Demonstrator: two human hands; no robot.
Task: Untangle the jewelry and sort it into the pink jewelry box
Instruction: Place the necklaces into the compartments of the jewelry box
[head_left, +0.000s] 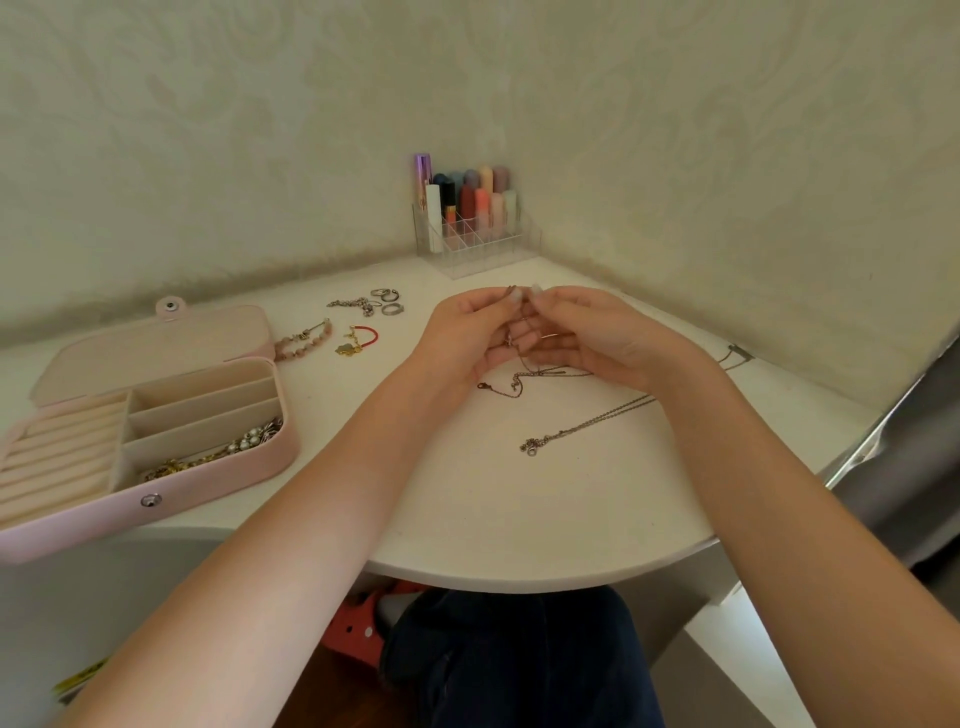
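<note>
My left hand (470, 338) and my right hand (597, 338) meet above the middle of the white table, and both pinch a thin dark chain necklace (511, 387) at fingertip height. Its loose end and clasp trail onto the table below my hands. A second chain necklace (576, 428) lies on the table under my right wrist. The open pink jewelry box (249, 467) stands at the left with a pearl and gold piece (223, 451) in its front compartment. Behind it lie a pink bead bracelet (304, 340), a red bracelet with a gold charm (357, 340), a silver chain (350, 303) and several rings (388, 300).
A clear acrylic organizer (475, 239) with lipsticks stands in the back corner against the wall. Another thin chain (735, 357) lies by the right wall. The table's rounded front edge (519, 584) is above my lap. A grey metallic surface (914, 467) stands at the right.
</note>
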